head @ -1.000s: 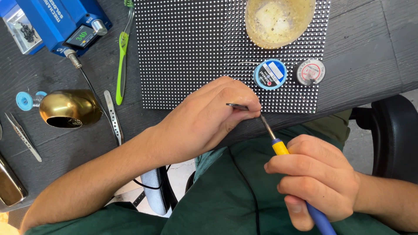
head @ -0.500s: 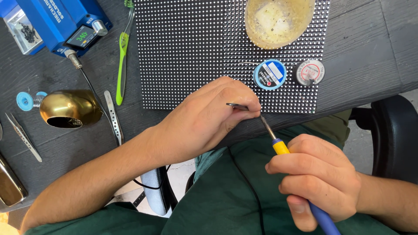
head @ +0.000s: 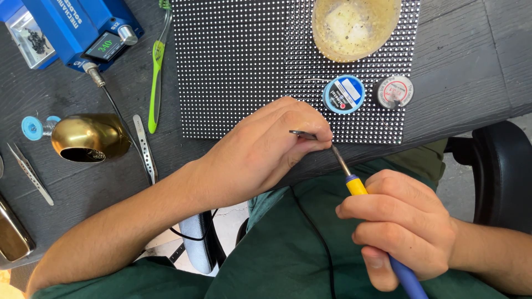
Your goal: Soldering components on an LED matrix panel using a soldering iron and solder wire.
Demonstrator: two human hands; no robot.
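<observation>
Biggest thing here is the dark grey workbench [head: 476, 72], and lying flat on it is a black LED matrix panel [head: 238, 66] covered in rows of tiny dots. A yellowish, grimy round bowl [head: 354, 25] sits on the panel's top edge, with a blue spool of solder wick [head: 343, 94] and a smaller white solder reel [head: 394, 92] side by side just below it.

Off to the left there's a blue soldering station [head: 77, 27] with a lit display, a brass tip-cleaner holder [head: 88, 138], a green toothbrush [head: 156, 72], and tweezers [head: 144, 148] lying beside the station's cable.

The left hand [head: 266, 149] rests at the panel's near edge, fingers pinched shut on a small dark flat piece [head: 302, 134] that I can't make out any better. The right hand [head: 402, 227] is wrapped tight around the blue and yellow handle of a soldering iron [head: 354, 185], held over the green-clothed lap, with the metal tip touching that dark piece right at the left fingertips.
</observation>
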